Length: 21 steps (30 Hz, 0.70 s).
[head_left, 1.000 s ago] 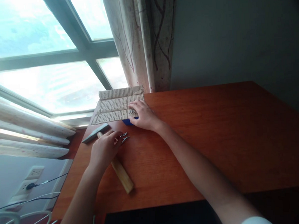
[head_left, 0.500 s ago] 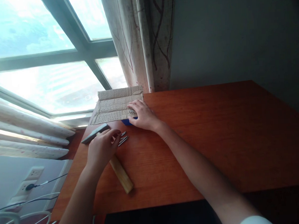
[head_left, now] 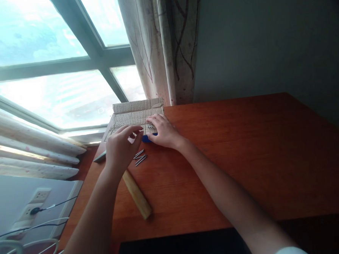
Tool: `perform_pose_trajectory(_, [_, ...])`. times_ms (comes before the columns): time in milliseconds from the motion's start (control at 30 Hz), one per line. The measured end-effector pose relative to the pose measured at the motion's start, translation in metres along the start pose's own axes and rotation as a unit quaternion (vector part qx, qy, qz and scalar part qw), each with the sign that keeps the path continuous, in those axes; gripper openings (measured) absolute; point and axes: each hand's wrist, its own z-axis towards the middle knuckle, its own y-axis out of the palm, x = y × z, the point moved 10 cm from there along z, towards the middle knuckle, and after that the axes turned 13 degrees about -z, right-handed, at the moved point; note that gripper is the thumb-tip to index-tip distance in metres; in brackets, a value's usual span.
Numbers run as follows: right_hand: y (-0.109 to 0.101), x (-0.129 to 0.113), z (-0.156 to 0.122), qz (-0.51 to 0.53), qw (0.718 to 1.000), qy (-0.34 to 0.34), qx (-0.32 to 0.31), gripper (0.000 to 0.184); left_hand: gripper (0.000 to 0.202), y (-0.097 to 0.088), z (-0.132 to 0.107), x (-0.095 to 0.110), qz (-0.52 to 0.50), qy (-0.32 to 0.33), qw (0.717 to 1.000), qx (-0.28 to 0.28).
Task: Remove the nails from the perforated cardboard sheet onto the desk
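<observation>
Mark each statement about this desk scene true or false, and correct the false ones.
1. The right hand rests on the perforated cardboard. True.
2. The left hand grips the hammer by its handle. False: the hammer lies on the table, and the left hand is above it with its fingers toward the cardboard.
3. Loose nails lie on the table close to the left hand's fingers. True.
4. The hammer's handle is blue plastic. False: it is pale wood.
5. The table stands next to a window. True.
</observation>
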Motion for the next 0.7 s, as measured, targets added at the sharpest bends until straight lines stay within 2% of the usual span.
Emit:
perform_pose_trajectory(200, [0.001, 0.000, 0.000, 0.000, 1.000, 0.002, -0.007, 0.043, 0.024, 0.028, 0.028, -0.016, -0.003, -0.029, 0.996, -0.085])
perform_pose_trajectory(300, [0.000, 0.000, 0.001, 0.000, 1.000, 0.003, -0.006, 0.042, 0.023, 0.033, 0.032, -0.019, -0.042, -0.024, 0.995, -0.093])
perform_pose_trajectory(400, [0.000, -0.001, 0.001, -0.008, 1.000, 0.003, -0.004, 0.042, 0.021, 0.025, 0.032, -0.018, -0.084, -0.016, 0.995, -0.045])
perform_pose_trajectory(500, [0.000, -0.002, 0.001, -0.017, 1.000, 0.002, -0.003, 0.044, 0.017, 0.008, 0.028, -0.019, -0.137, -0.043, 0.989, 0.031])
perform_pose_trajectory(633, [-0.001, -0.003, 0.000, -0.018, 1.000, 0.002, 0.000, 0.046, 0.013, -0.021, 0.017, -0.013, -0.275, -0.074, 0.952, 0.109])
perform_pose_trajectory(700, [-0.001, -0.002, 0.000, -0.016, 1.000, 0.003, -0.001, 0.047, 0.013, -0.030, 0.006, -0.012, -0.295, -0.088, 0.944, 0.115])
